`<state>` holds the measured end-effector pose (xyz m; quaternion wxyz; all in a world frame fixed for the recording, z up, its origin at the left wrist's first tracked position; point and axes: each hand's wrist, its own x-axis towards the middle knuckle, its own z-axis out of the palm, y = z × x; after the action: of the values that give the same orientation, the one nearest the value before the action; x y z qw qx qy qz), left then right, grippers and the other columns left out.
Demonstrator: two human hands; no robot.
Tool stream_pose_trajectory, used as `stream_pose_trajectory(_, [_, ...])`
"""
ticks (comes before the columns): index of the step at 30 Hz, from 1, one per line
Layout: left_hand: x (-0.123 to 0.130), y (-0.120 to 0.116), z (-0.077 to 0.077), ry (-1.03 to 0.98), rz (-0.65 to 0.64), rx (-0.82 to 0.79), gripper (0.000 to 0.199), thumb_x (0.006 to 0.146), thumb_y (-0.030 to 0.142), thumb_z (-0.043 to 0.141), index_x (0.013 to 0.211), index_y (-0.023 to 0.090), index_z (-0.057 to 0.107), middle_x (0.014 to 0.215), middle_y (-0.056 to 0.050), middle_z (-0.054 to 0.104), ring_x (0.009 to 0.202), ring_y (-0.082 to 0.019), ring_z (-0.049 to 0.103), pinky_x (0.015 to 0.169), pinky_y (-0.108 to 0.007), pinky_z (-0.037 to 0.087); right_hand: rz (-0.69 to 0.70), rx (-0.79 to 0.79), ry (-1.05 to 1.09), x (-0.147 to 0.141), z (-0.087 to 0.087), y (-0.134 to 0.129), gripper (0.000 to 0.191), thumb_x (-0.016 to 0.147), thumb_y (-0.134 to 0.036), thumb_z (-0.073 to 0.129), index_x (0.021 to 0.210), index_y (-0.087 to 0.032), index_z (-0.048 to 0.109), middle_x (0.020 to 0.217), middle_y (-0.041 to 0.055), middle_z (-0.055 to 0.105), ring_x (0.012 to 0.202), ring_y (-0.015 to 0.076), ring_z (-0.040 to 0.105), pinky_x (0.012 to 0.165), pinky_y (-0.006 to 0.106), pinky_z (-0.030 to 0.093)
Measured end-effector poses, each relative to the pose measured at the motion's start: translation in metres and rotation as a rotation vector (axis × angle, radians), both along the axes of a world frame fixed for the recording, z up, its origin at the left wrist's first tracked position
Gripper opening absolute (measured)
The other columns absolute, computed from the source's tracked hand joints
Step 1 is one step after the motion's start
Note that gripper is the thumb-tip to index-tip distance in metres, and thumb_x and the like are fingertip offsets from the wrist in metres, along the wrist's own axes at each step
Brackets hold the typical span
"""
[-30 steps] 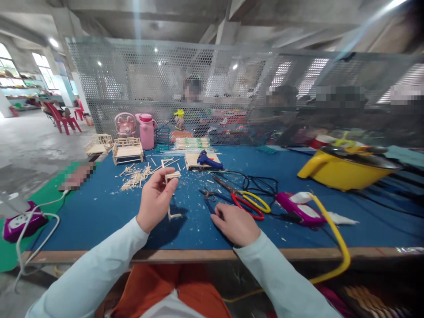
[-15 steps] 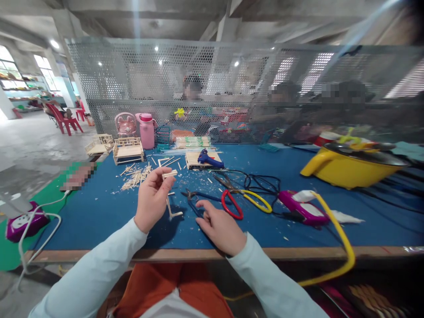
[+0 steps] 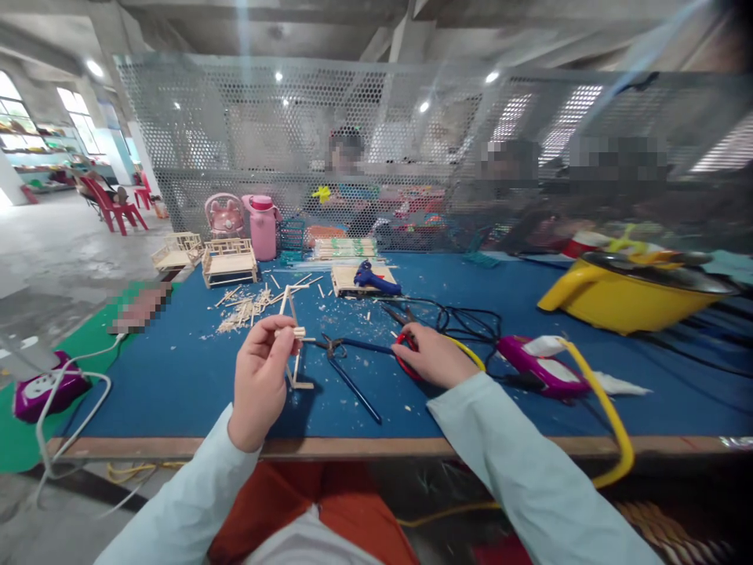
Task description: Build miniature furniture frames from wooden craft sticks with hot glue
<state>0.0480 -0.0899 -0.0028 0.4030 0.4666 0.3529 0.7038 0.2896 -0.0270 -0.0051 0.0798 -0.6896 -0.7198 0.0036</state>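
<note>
My left hand is closed, pinching a few short wooden sticks between thumb and fingers. Behind and below it, a thin stick frame stands on the blue mat. My right hand rests over the scissors, its fingers curled at the red handle loop; part of the yellow loop shows past the hand. Between the hands lie blue-handled pliers, jaws toward the left hand. Farther back, a blue glue gun lies on a flat wooden stick panel.
Loose sticks are heaped at left, near small wooden bed-like models. A pink bottle stands behind. On the right are a yellow pot, a purple power strip and black cables. A perforated screen borders the back.
My right hand has moved right, from above the pliers to the scissors' handles, uncovering the pliers. My left hand has lowered slightly, with the short sticks still in it.
</note>
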Motion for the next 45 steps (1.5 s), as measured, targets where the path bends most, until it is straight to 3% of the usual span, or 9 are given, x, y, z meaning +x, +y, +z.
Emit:
stream_pose_trajectory(6, [0.001, -0.001, 0.002, 0.002, 0.039, -0.007, 0.017, 0.077, 0.033, 0.059, 0.084, 0.017, 0.057, 0.072, 0.0, 0.057, 0.062, -0.009, 0.053, 0.059, -0.019, 0.044, -0.059, -0.033, -0.011, 0.002, 0.003, -0.004, 0.03, 0.083, -0.041, 0.04, 0.066, -0.019, 0.05, 0.063, 0.0065, 0.06, 0.058, 0.0169, 0.053, 0.052, 0.025, 0.03])
stream_pose_trajectory(10, [0.002, 0.0, 0.001, -0.004, 0.041, -0.022, 0.02, 0.076, 0.034, 0.06, 0.085, 0.017, 0.057, 0.072, 0.0, 0.057, 0.061, -0.009, 0.053, 0.056, -0.018, 0.044, -0.105, -0.052, 0.068, 0.011, 0.0, -0.001, 0.009, 0.078, -0.02, 0.046, 0.085, -0.017, 0.05, 0.066, 0.0033, 0.059, 0.057, 0.014, 0.051, 0.052, 0.023, 0.029])
stream_pose_trajectory(14, [0.002, 0.001, -0.001, -0.018, 0.045, -0.025, 0.021, 0.075, 0.035, 0.061, 0.085, 0.017, 0.057, 0.072, 0.0, 0.057, 0.062, -0.008, 0.052, 0.056, -0.017, 0.043, -0.023, -0.018, 0.159, 0.015, 0.0, -0.014, 0.022, 0.073, -0.011, 0.042, 0.094, -0.017, 0.048, 0.061, -0.0008, 0.051, 0.052, 0.0129, 0.046, 0.051, 0.024, 0.028])
stream_pose_trajectory(18, [0.003, 0.001, -0.003, -0.031, 0.056, -0.036, 0.023, 0.074, 0.037, 0.061, 0.085, 0.017, 0.058, 0.071, 0.001, 0.058, 0.06, -0.008, 0.051, 0.057, -0.018, 0.043, 0.124, 0.093, 0.675, 0.009, 0.01, -0.053, 0.023, 0.077, -0.027, 0.045, 0.099, -0.02, 0.043, 0.061, -0.0035, 0.046, 0.051, 0.0121, 0.045, 0.05, 0.024, 0.036])
stream_pose_trajectory(23, [0.006, 0.001, -0.003, -0.071, 0.037, 0.02, 0.021, 0.074, 0.035, 0.063, 0.087, 0.018, 0.059, 0.073, 0.001, 0.059, 0.063, -0.007, 0.053, 0.059, -0.016, 0.044, 0.053, 0.134, 1.27, -0.004, 0.012, -0.088, 0.073, 0.055, -0.034, 0.075, 0.115, -0.026, 0.034, 0.064, -0.0069, 0.047, 0.046, 0.0086, 0.045, 0.041, 0.021, 0.036])
stream_pose_trajectory(27, [0.007, 0.002, -0.004, -0.096, 0.044, 0.017, 0.025, 0.072, 0.035, 0.065, 0.088, 0.018, 0.059, 0.076, 0.0, 0.062, 0.063, -0.008, 0.057, 0.06, -0.017, 0.047, -0.029, -0.01, 1.544, -0.009, -0.011, -0.083, 0.055, 0.058, -0.035, 0.073, 0.103, -0.024, 0.044, 0.06, -0.0074, 0.047, 0.039, 0.0059, 0.038, 0.035, 0.019, 0.029])
stream_pose_trajectory(34, [0.009, 0.002, -0.009, -0.089, 0.039, 0.006, 0.022, 0.072, 0.034, 0.065, 0.085, 0.017, 0.058, 0.075, 0.001, 0.065, 0.063, -0.009, 0.064, 0.06, -0.018, 0.05, 0.142, -0.088, 1.609, -0.021, -0.029, -0.076, 0.053, 0.065, -0.027, 0.064, 0.115, -0.025, 0.047, 0.109, 0.0085, 0.058, 0.093, 0.0234, 0.058, 0.073, 0.037, 0.048])
stream_pose_trajectory(40, [0.01, 0.0, -0.004, -0.021, 0.06, 0.022, 0.019, 0.073, 0.03, 0.064, 0.084, 0.016, 0.058, 0.072, 0.0, 0.064, 0.063, -0.01, 0.064, 0.059, -0.018, 0.05, 0.384, 0.004, 1.547, -0.049, -0.03, -0.082, 0.06, 0.07, -0.023, 0.057, 0.126, -0.025, 0.037, 0.105, 0.008, 0.054, 0.097, 0.0201, 0.054, 0.088, 0.042, 0.04])
stream_pose_trajectory(45, [0.012, 0.0, 0.013, -0.002, 0.073, 0.1, 0.014, 0.076, 0.028, 0.061, 0.084, 0.017, 0.058, 0.07, 0.002, 0.061, 0.061, -0.008, 0.061, 0.058, -0.016, 0.049, 0.421, -0.022, 1.533, -0.084, -0.017, -0.092, 0.047, 0.076, -0.029, 0.057, 0.12, -0.027, 0.038, 0.085, 0.0006, 0.048, 0.073, 0.0125, 0.05, 0.071, 0.029, 0.045])
